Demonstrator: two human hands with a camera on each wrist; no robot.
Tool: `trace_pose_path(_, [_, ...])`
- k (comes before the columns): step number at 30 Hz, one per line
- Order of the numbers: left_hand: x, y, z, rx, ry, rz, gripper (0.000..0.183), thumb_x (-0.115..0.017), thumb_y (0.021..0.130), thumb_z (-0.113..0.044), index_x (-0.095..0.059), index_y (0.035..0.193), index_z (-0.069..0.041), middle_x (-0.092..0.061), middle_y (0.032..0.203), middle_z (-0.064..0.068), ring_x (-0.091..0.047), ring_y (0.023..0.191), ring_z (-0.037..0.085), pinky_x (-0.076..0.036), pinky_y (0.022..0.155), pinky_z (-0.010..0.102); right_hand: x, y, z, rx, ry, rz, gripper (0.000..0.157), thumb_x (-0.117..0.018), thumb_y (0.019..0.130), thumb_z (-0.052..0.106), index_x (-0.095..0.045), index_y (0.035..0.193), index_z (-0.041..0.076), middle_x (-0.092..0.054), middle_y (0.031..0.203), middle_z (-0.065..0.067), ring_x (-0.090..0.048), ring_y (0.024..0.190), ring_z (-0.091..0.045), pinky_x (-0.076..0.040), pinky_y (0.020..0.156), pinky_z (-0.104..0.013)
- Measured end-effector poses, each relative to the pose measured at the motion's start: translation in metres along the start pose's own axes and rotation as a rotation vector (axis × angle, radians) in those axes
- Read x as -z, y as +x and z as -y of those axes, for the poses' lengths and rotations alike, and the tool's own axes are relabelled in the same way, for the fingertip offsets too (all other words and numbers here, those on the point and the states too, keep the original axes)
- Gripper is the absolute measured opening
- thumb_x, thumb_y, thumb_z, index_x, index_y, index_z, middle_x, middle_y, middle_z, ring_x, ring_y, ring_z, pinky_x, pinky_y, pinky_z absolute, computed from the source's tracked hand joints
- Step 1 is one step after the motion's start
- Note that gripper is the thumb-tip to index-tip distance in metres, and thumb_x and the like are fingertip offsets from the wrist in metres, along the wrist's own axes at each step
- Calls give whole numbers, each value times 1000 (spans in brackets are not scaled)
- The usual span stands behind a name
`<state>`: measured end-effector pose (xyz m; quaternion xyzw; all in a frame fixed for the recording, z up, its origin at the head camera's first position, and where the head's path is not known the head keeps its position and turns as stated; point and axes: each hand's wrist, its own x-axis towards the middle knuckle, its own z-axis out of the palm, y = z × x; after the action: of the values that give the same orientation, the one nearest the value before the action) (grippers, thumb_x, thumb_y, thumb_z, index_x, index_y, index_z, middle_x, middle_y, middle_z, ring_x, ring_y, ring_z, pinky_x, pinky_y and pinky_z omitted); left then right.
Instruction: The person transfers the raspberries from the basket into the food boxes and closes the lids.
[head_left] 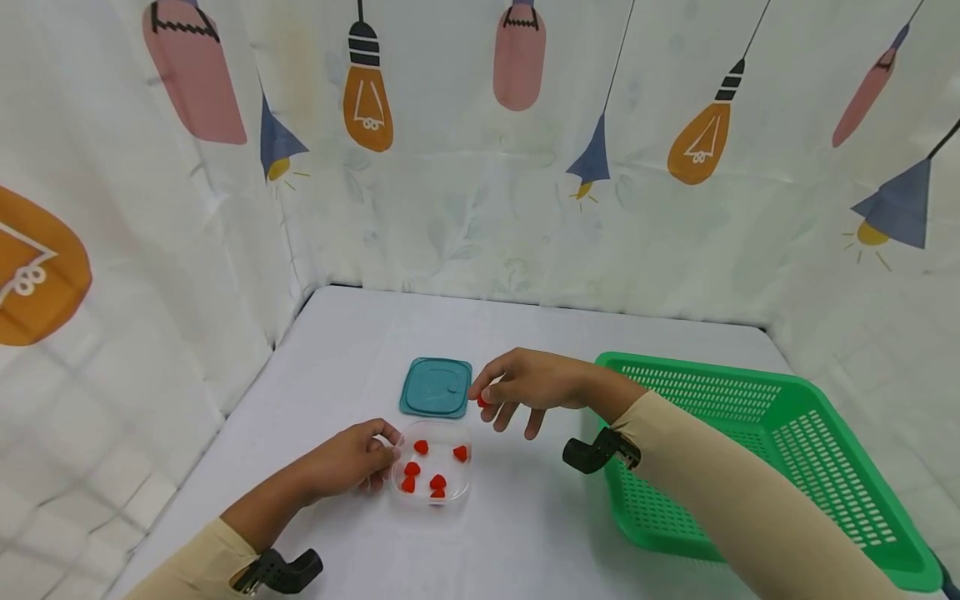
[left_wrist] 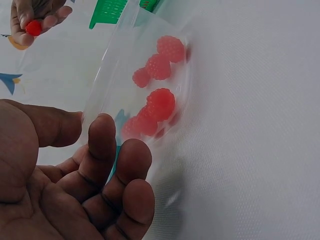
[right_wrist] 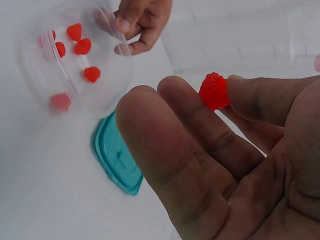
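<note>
R grip: pinching 1 berry, box near

Head view: R grip has 1 red berry b/w thumb & fingers, rest spread loosely. Teal lid just left of it, green basket to its right. Clear box, w/ more berries in, is left & nearer the body.

L wrist view: L grip nearly closed at box edge, prob. steadying.

R wrist view: pinch holds berry only. Step looks like moving berries singly; in/out, can't tell. Next prob. calls for steady box, gentle release.
</note>
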<state>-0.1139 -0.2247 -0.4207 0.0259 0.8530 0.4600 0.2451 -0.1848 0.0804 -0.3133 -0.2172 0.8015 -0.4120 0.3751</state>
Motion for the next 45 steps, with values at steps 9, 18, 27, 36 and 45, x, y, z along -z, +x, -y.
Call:
trace_pose_path(9, [0, -1, 1, 7, -2, -7, 26, -65, 100, -19, -56, 122, -7, -64, 78, 10, -59, 69, 25, -50, 64, 37, -21, 5, 7, 28, -21, 65, 19, -60, 105, 18, -72, 119, 22, -73, 105, -6, -74, 93, -26, -60, 62, -47])
trace_pose_path(18, [1, -2, 1, 3, -7, 2, 26, -65, 100, -18, -56, 122, -6, -65, 78, 11, -60, 69, 25, -50, 65, 37, -24, 6, 9, 29, -40, 75, 22, -60, 104, 17, -72, 122, 21, -74, 103, -4, -74, 92, -25, -60, 63, -46])
trace_pose_path(27, [-1, 0, -2, -6, 5, -11, 27, -65, 100, -18, -55, 123, -7, -63, 78, 9, -59, 69, 25, -50, 64, 38, -7, -3, -2, -18, -64, -8, 20, -61, 103, 20, -72, 119, 24, -73, 104, -2, -73, 92, -23, -60, 65, -45])
trace_pose_path(36, [0, 1, -3, 9, 10, -9, 26, -65, 100, -18, -56, 122, -8, -64, 78, 10, -59, 69, 25, -50, 65, 37, 18, -28, -18, -42, -34, -91, 21, -61, 104, 19, -72, 122, 21, -73, 108, -7, -72, 94, -24, -60, 65, -46])
trace_pose_path(45, [-1, 1, -2, 27, 11, -17, 25, -65, 100, -17, -57, 121, -9, -65, 79, 10, -61, 70, 25, -50, 65, 37, 41, -55, -45, -48, 15, -145, 25, -60, 104, 18, -68, 127, 14, -71, 110, -12, -70, 99, -29, -59, 69, -46])
